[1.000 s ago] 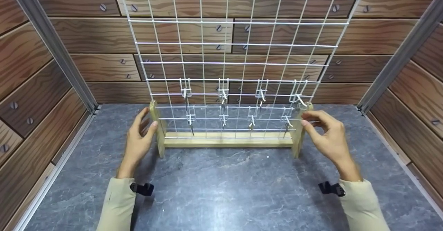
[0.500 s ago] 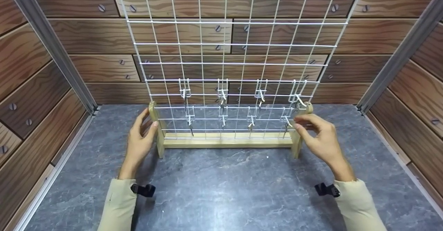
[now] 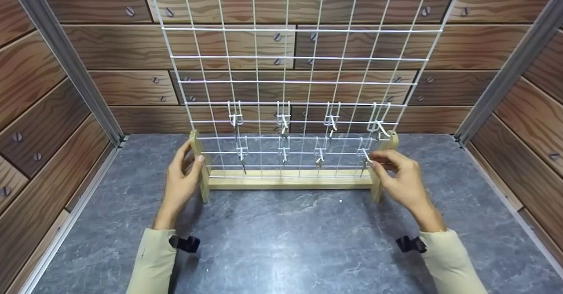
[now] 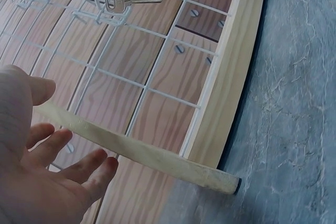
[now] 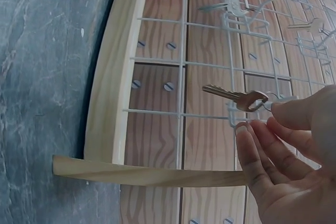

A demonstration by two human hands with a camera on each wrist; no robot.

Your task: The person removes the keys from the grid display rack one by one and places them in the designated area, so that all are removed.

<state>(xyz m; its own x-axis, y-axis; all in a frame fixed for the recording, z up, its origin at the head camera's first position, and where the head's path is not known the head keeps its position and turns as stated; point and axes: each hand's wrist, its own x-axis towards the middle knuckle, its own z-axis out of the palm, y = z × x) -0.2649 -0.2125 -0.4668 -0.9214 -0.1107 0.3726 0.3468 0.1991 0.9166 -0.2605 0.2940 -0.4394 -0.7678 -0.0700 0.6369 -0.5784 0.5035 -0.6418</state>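
Note:
A white wire grid panel (image 3: 300,70) stands upright in a wooden stand (image 3: 290,182). Metal hooks in two rows hold hanging keys. My left hand (image 3: 182,177) is at the left post (image 3: 203,170), fingers loosely spread; in the left wrist view the hand (image 4: 58,166) has a gap between thumb and fingers. My right hand (image 3: 400,177) is at the lower right hook (image 3: 365,153). In the right wrist view its thumb (image 5: 299,114) lies right by the small ring of a key (image 5: 239,97), fingers just below; I cannot tell whether they pinch the ring.
Another key (image 4: 123,0) hangs in the left wrist view, and one (image 5: 237,4) in the right wrist view. The stand rests on a grey marbled table (image 3: 277,237). Wood-patterned walls (image 3: 118,47) with metal corner rails (image 3: 501,65) enclose the back and sides.
My right hand has moved left from the right post to the lower right hook. My left hand has shifted slightly right, closer against the left post. The grid and keys stay in place.

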